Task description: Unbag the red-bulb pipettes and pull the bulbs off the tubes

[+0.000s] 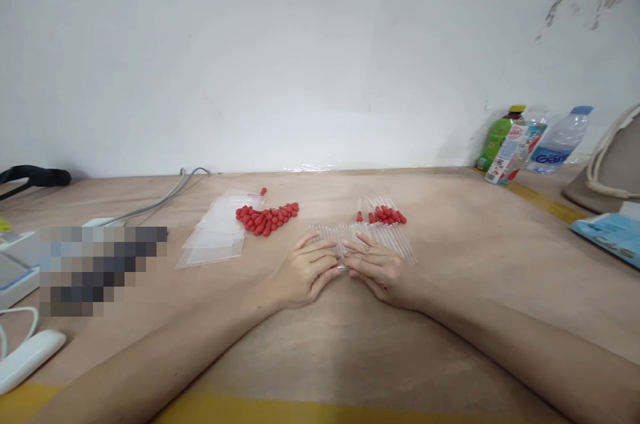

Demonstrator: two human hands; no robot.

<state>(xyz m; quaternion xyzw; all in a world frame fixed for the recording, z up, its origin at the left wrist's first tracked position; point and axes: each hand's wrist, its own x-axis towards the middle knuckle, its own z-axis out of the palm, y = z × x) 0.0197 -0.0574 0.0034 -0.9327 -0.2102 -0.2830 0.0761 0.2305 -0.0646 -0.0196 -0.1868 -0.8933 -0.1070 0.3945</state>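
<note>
My left hand point(307, 269) and my right hand point(377, 269) meet close above the table, their fingertips almost touching. A short length of clear glass tube point(342, 268) shows between them, gripped by the right fingers. The left fingers pinch a red rubber bulb, of which only a sliver shows. Just beyond the hands lies a row of bare glass dropper tubes point(403, 245), partly covered by my fingers. Behind these are several droppers with red bulbs point(387, 215) on their ends. A heap of loose red rubber bulbs point(267, 219) lies to the left.
Clear plastic bags point(215, 244) lie under and left of the heap. At far left are a grey cable point(170, 196), a white device point(33, 357) and a blurred patch. Bottles point(557, 144), a drink carton point(515, 154) and a blue packet point(610, 237) are at right.
</note>
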